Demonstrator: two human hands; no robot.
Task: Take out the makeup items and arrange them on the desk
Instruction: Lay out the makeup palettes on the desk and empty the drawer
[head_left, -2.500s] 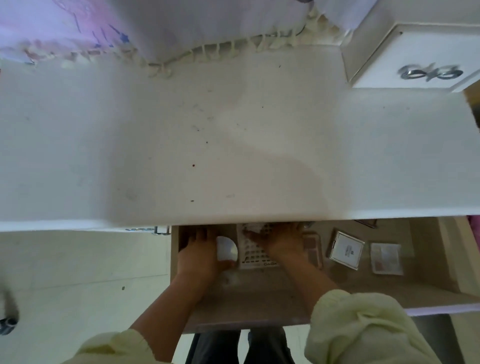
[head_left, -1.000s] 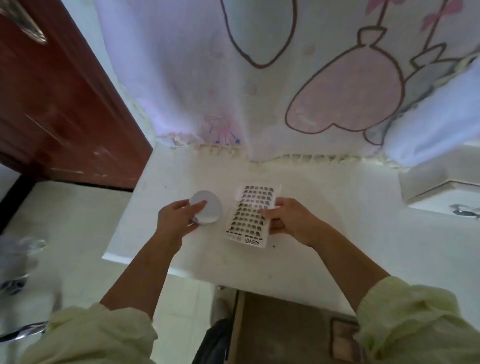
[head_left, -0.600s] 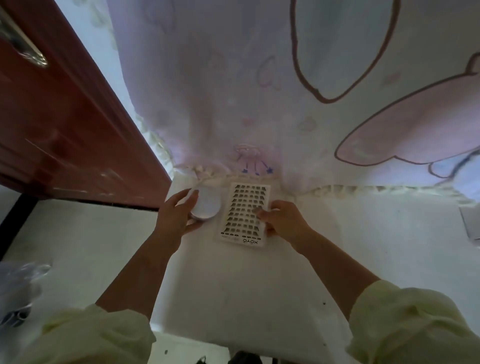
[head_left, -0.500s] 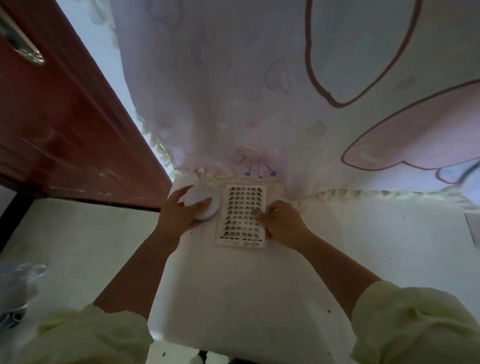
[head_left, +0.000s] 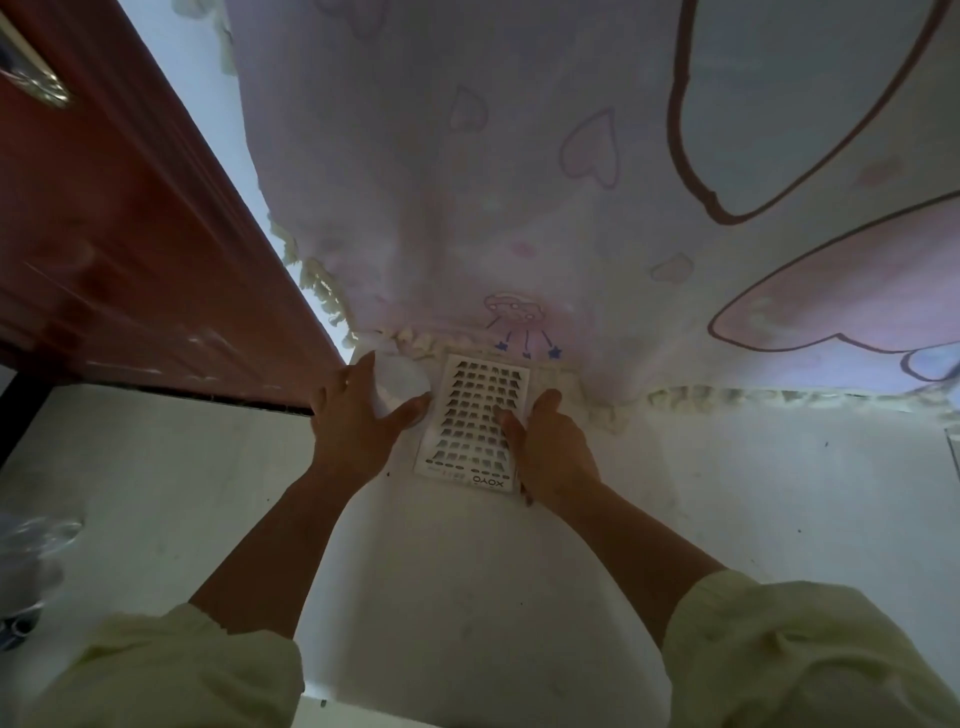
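Just flat rectangular card (head_left: 470, 415), round case (head_left: 402, 382).

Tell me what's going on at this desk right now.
A person is arranging makeup items on the white desk. The left hand curls round a round white compact. The right hand holds a tray of false lashes at its right edge, thumb on top. Both items sit side by side at the back of the desk, against the fringed edge of a pink cartoon cloth. Neither has been let go yet.
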